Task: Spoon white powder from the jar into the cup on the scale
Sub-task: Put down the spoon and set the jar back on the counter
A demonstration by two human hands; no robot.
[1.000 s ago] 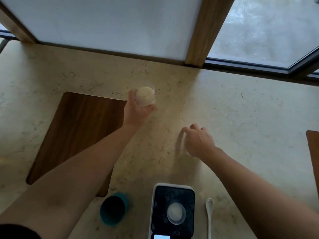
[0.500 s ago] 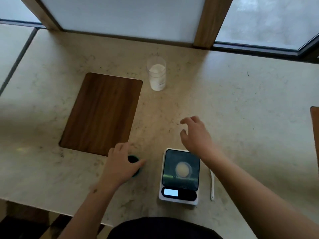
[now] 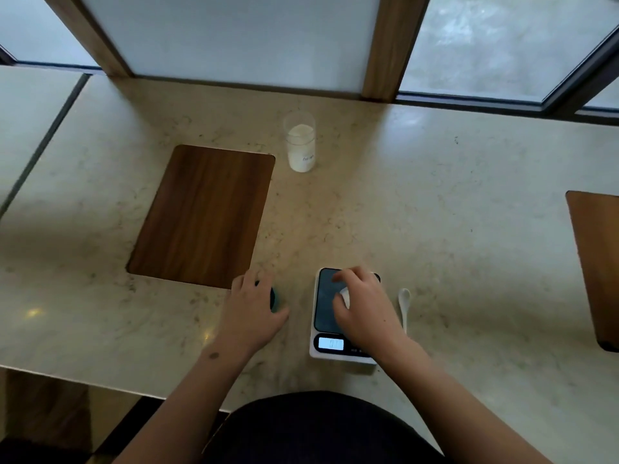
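An open clear jar about half full of white powder stands far back on the stone counter. Near the front edge sits a digital scale with a lit display. On its dark platform is a small white cup, mostly hidden under my right hand, whose fingers curl around it. A white spoon lies on the counter just right of the scale, untouched. My left hand covers and grips a round teal lid-like object left of the scale.
A wooden inlay board lies left of centre, and another is at the right edge. Window frames and wooden posts run along the back. The counter's front edge is close to my body.
My left hand let go of the jar at the back and came down onto the teal object. My right hand moved from the counter onto the cup on the scale.
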